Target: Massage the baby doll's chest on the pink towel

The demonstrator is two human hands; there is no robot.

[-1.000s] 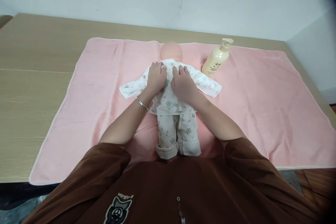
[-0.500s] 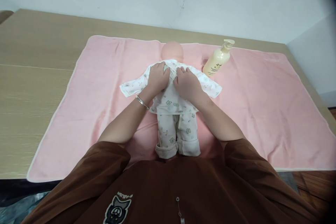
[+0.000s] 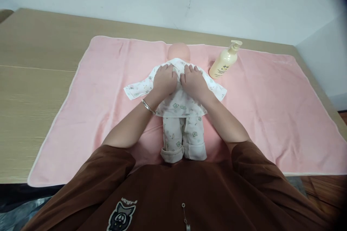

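Note:
A baby doll lies on its back, its bald head [image 3: 179,51] at the far end. It wears a white printed shirt [image 3: 179,107] with both sleeves spread out sideways, and matching trousers [image 3: 172,133] with turned-up cuffs. Both of my hands rest side by side on the upper chest of the shirt. My left hand [image 3: 164,80], with a silver bangle at the wrist, lies on the left half, fingers pointing toward the collar. My right hand [image 3: 195,82] lies on the right half, fingers slightly apart. My palms hide the middle of the shirt front.
A pink blanket [image 3: 268,115] with some creases is spread under the doll on a wooden table [image 3: 32,108]. A cream pump bottle [image 3: 223,64] leans at a tilt to the right of the doll's head. Behind the table rises a white wall [image 3: 121,0].
Both hands stay on the chest and have shifted slightly right. The shirt's collar has ridden up a little, the right sleeve has drawn in slightly, and the doll's head has moved slightly right.

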